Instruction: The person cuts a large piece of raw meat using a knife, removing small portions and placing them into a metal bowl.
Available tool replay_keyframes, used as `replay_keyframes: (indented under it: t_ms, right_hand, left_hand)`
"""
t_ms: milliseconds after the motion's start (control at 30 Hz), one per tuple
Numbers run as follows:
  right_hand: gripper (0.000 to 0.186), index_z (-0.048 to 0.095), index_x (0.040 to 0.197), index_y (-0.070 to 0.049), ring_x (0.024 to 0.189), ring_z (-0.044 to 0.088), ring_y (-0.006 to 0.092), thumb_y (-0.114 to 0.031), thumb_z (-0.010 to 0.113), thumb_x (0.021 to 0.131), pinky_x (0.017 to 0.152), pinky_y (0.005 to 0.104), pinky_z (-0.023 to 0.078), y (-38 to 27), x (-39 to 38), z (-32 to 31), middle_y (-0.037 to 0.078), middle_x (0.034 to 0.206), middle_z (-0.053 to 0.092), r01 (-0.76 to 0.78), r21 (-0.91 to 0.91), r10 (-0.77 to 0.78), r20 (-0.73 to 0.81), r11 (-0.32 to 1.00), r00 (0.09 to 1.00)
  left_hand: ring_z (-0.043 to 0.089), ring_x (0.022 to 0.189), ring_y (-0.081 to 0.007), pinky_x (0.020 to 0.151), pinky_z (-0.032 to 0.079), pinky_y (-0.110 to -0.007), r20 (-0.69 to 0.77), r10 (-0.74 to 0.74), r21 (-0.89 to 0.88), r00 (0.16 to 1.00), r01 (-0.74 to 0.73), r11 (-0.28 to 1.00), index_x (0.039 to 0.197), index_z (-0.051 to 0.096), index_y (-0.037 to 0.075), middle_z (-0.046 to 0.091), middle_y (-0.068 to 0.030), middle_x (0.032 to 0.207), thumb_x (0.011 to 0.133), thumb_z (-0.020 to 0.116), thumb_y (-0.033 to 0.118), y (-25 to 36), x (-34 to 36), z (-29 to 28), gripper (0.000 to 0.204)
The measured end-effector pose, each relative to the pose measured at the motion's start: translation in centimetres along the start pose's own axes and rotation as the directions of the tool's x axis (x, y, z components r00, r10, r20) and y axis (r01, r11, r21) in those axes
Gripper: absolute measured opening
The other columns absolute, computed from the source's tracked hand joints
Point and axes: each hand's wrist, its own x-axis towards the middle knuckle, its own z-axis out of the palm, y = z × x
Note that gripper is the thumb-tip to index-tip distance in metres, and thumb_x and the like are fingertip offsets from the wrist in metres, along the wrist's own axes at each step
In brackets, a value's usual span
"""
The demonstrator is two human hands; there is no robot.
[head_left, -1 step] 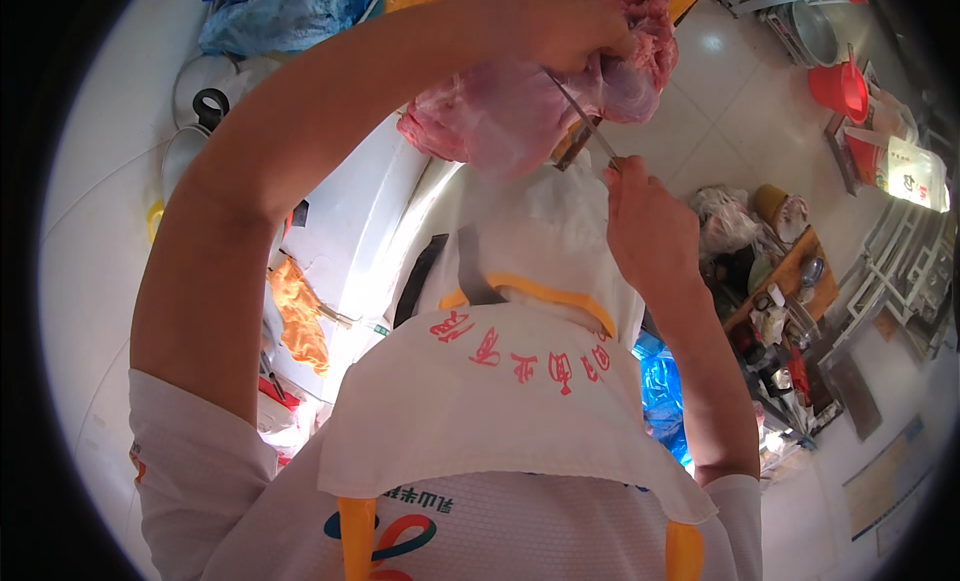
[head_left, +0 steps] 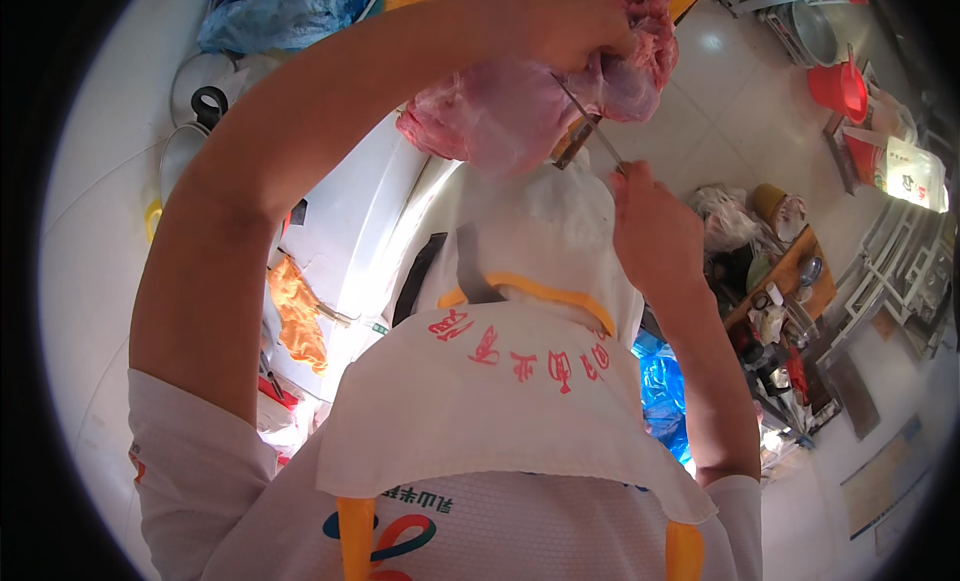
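- Raw meat: landmark, beyond apron.
- Left hand: atop meat; grip unclear.
- Right hand: nearside right of meat, closed round knife, drawn slightly back; less blade overlies meat.

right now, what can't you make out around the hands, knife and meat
All in the head view:
- meat: top cut off by the upper edge, part covered by the left arm
- left hand: fingertips hidden against the meat
- knife: handle hidden inside the right hand; tip's depth unclear at the meat's surface
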Motion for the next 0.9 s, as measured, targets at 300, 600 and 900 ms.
replay_keyframes:
  t_ms: [300,600,900]
  right_hand:
    - [0.029,0.057,0.117,-0.007,0.082,0.073,0.0436,-0.034,0.046,0.113,0.071,0.0546,0.058,-2.0,-0.6,-2.1,0.02,0.089,0.073,0.066,-0.047,-0.066,-0.006,0.997,0.998]
    - [0.03,0.056,0.117,-0.008,0.08,0.074,0.0403,-0.035,0.044,0.113,0.069,0.0544,0.058,0.6,-2.0,-2.8,0.018,0.087,0.072,0.027,-0.167,-0.019,0.048,0.986,0.999]
    - [0.031,0.056,0.114,-0.009,0.079,0.073,0.0407,-0.037,0.043,0.114,0.067,0.0539,0.057,-0.1,1.1,-1.2,0.019,0.086,0.072,0.034,-0.165,-0.031,0.019,0.986,0.999]
  left_hand:
    - [0.07,0.083,-0.0449,0.072,0.052,-0.054,-0.046,0.028,0.017,0.999,-0.027,1.0,0.085,0.072,0.003,0.071,-0.0208,0.084,0.075,0.071,0.016,-0.8,0.3,0.5,0.017]
    - [0.071,0.088,-0.0433,0.074,0.053,-0.053,-0.119,0.081,-0.022,0.99,-0.084,0.996,0.086,0.072,0.005,0.073,-0.0195,0.09,0.074,0.072,0.014,-1.3,0.9,1.9,0.015]
    - [0.072,0.087,-0.0426,0.076,0.055,-0.052,-0.065,0.054,0.033,0.996,-0.052,0.998,0.088,0.074,0.005,0.074,-0.0202,0.09,0.076,0.071,0.012,-0.9,1.4,1.5,0.014]
